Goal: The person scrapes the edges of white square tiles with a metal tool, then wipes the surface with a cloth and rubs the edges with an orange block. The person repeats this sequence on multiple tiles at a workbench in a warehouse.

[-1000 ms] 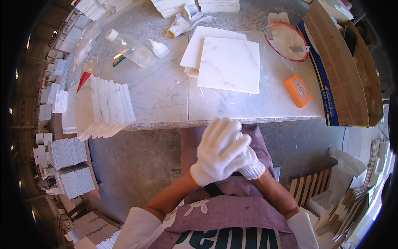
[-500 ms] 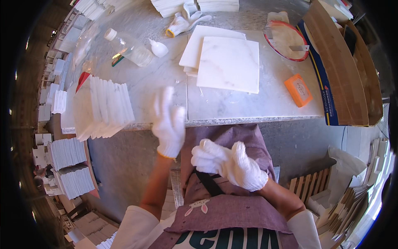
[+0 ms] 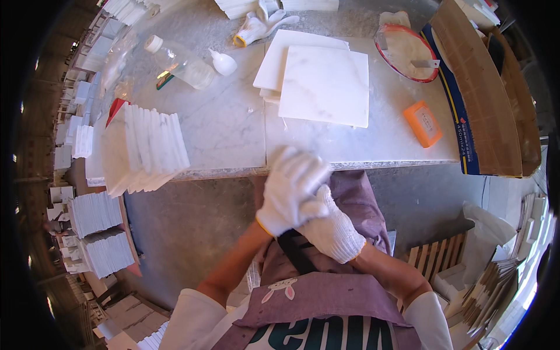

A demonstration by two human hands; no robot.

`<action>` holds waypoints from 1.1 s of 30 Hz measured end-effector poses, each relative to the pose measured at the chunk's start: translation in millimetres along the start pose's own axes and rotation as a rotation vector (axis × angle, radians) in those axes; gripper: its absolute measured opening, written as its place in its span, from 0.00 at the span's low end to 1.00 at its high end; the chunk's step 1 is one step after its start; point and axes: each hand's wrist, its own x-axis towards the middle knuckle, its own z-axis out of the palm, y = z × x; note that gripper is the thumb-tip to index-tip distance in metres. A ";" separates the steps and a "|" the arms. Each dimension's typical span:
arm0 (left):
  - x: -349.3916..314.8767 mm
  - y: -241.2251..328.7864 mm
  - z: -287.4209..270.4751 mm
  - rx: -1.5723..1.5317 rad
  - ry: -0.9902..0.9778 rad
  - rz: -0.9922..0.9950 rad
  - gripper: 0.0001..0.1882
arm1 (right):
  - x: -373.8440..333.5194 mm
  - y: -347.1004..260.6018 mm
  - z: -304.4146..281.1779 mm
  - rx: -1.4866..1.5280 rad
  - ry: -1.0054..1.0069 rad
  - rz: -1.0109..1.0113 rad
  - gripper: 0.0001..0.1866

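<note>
White knit gloves cover both of my hands, which meet just in front of the table edge. My left hand [image 3: 290, 189] lies across the fingers of my right hand [image 3: 333, 233], its thumb touching the right glove; motion smears its fingers. Most of the right fingers are hidden beneath it. Beyond them, on the marble-topped table [image 3: 227, 134], square white marble tiles [image 3: 326, 84] lie in a small, uneven stack. To the left, several smaller white tiles [image 3: 146, 146] stand on edge in a row at the table's front.
Farther back are a clear bottle [image 3: 186, 67], a white squeeze bulb [image 3: 223, 62] and a spare glove [image 3: 259, 26]. At right lie an orange box [image 3: 422, 123], a red-rimmed round container [image 3: 389, 73] with a metal blade on it, and a large cardboard box [image 3: 478, 87].
My left hand has swung right from beside the tile row and now overlaps my right hand. My right hand has turned slightly, its fingers now covered. The table items stay put.
</note>
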 end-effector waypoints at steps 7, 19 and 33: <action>-18.6 -15.5 -34.0 0.258 0.385 -0.412 0.19 | -13.1 -55.1 30.6 0.159 -0.128 0.137 0.36; 9.4 -12.4 -39.6 0.131 0.497 -0.452 0.13 | -14.9 -112.0 4.4 -0.102 0.408 -0.250 0.28; 34.8 -135.6 -116.2 -0.028 0.883 -0.766 0.46 | 19.6 -177.9 42.0 -0.718 0.182 -0.363 0.18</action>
